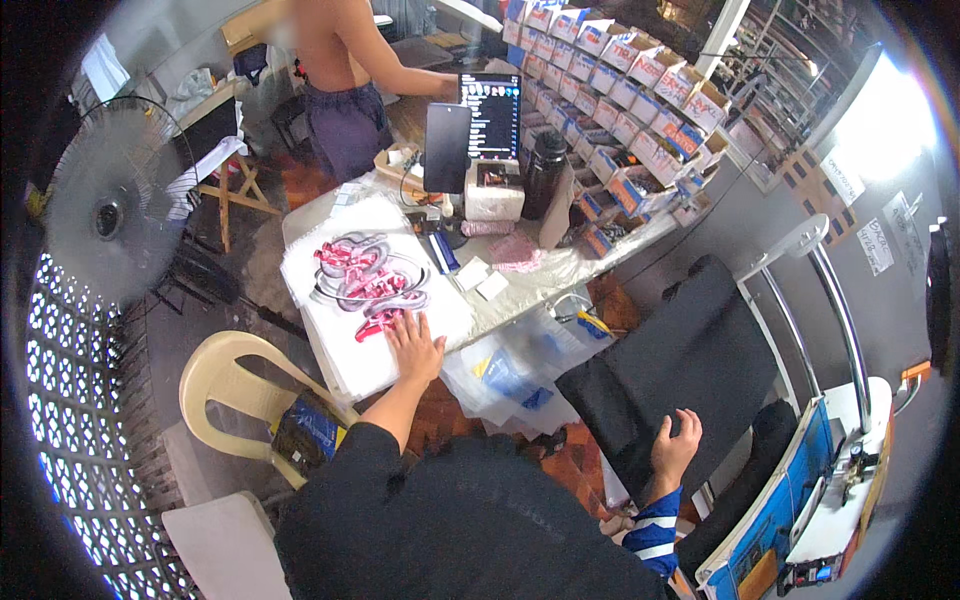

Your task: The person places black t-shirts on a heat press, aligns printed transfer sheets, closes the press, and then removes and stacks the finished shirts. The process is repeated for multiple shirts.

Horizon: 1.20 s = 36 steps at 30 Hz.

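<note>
I have my left hand near the middle of the frame, back upward, fingers spread and pointing to the top, thumb out to the right. My bare left forearm slants up to it from lower left. My right hand is raised at lower right, fingers loosely curled.

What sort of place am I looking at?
Likely a small workshop, perhaps for printing: a white sheet with a red-and-grey design on the table, a lit screen, stacked rows of cardboard boxes.
</note>
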Available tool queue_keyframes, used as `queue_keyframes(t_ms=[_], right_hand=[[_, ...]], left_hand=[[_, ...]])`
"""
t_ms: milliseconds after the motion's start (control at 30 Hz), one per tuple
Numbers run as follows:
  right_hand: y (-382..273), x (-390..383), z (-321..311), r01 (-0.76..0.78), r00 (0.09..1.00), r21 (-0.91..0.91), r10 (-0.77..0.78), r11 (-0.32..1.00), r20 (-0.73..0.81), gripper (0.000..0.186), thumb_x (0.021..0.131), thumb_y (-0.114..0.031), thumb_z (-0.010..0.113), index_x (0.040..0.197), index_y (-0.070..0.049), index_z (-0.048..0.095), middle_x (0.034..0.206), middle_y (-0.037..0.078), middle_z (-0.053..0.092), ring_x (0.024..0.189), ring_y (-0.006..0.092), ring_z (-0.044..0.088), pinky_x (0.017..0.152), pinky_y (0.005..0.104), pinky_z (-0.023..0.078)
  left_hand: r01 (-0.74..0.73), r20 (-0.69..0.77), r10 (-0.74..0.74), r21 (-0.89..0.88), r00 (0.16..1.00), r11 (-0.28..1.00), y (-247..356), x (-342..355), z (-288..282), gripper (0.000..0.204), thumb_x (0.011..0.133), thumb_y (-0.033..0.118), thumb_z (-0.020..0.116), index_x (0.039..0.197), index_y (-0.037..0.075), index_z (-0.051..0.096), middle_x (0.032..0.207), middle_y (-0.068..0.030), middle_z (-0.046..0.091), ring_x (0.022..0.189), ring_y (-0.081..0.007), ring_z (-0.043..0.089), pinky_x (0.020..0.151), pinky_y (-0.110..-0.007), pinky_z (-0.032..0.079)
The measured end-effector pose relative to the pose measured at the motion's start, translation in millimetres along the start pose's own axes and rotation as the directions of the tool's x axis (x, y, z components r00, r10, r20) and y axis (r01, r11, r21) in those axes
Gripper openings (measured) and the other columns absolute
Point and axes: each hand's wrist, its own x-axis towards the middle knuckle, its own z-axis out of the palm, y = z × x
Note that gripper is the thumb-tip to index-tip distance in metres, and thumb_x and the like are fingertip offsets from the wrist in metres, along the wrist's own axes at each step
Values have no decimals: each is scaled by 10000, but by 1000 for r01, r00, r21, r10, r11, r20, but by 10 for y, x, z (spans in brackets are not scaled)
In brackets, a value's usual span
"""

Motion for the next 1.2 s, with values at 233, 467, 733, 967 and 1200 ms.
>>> queue_keyframes(t_ms=[233, 467, 733, 967, 1200], right_hand=[[50, 94, 382, -39, 994, -230, 62, 972, 95, 538, 1008, -342, 630, 1438, -27, 557, 1544, 249, 476, 1464, 445, 397, 1232, 551, 276], [-6, 38, 445, -54, 997, -320, 69, 946, 36, 527, 1004, -361, 607, 1417, -35, 577, 1544, 228, 488, 1473, 426, 399, 1234, 566, 269], [-70, 81, 294, -62, 997, -260, 73, 964, 31, 523, 970, -348, 636, 1377, -20, 609, 1528, 242, 500, 1473, 443, 395, 1235, 585, 259], [-22, 64, 252, -48, 998, -217, 57, 975, 38, 542, 955, -345, 639, 1383, -14, 612, 1532, 254, 490, 1476, 452, 385, 1242, 590, 239], [-37, 76, 184, -47, 997, -182, 58, 982, 56, 552, 940, -342, 646, 1388, -20, 612, 1538, 258, 481, 1485, 471, 363, 1234, 614, 234]], left_hand=[[-28, -25, 25, -119, 999, 992, -90, 137, -185, 636, 981, 400, 638, 1469, 10, 520, 1520, -250, 495, 1452, -446, 389, 1193, -636, 248], [-3, -150, -44, -305, 988, 953, -455, 244, -491, 511, 919, 37, 620, 1423, 10, 540, 1206, -239, 694, 1139, -426, 650, 971, -494, 503], [307, -295, -495, -504, 817, 807, -931, 365, -739, 254, 963, 231, 672, 1029, -7, 733, 967, -258, 735, 933, -444, 705, 833, -529, 529], [370, -558, -588, -462, 585, 806, -1698, 614, -1962, 276, 976, 223, 659, 977, -46, 717, 976, -278, 727, 933, -471, 693, 825, -533, 515], [-231, -532, -682, -842, 502, 487, -901, 457, -3388, 377, 1009, 258, 652, 1082, -110, 687, 1032, -285, 733, 919, -421, 707, 831, -454, 533]])
